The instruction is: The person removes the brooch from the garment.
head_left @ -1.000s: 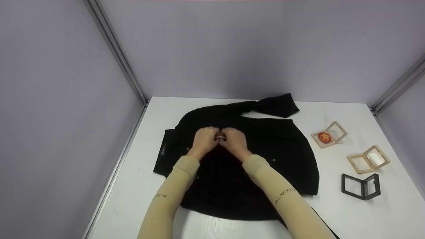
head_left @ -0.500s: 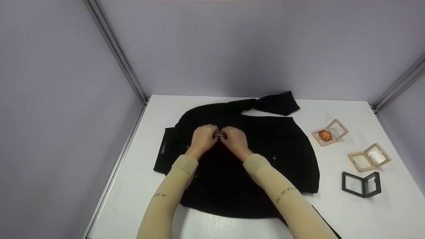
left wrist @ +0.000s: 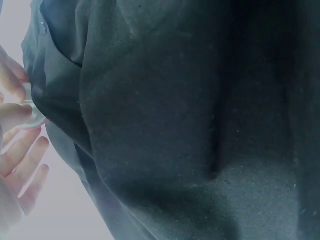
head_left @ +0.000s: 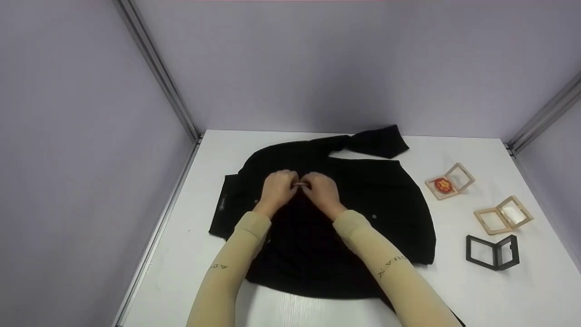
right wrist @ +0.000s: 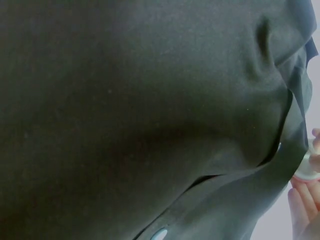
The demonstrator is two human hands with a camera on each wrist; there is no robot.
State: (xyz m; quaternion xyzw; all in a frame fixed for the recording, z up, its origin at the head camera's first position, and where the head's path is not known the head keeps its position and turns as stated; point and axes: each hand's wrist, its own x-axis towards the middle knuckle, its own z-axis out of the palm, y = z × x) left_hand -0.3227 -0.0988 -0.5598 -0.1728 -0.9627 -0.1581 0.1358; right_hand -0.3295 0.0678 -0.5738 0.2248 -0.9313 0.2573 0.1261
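A black buttoned garment (head_left: 372,190) lies spread on the white table, one sleeve (head_left: 379,141) stretched out at the top. Over its middle, my left hand (head_left: 278,190) and right hand (head_left: 322,190) meet close together. Between them they pinch a small pale round disc (head_left: 300,184), mostly covered by the fingers in the head view. A pinkish rim shows on the disc (left wrist: 37,116) in the left wrist view. Dark cloth fills most of both wrist views. A shiny button (right wrist: 159,234) shows on the fabric in the right wrist view. Whether the disc touches the cloth, I cannot tell.
To the right stand several small hinged frames: a wooden one (head_left: 459,176) bearing a red and yellow round piece (head_left: 443,185), another wooden one (head_left: 503,215) and a black one (head_left: 492,252). Grey-mauve panels (head_left: 290,68) enclose the table at the back and sides.
The hands stay over the garment and keep hold of the disc. A slightly wider gap shows between the fingers than one second ago. The garment and frames lie as before.
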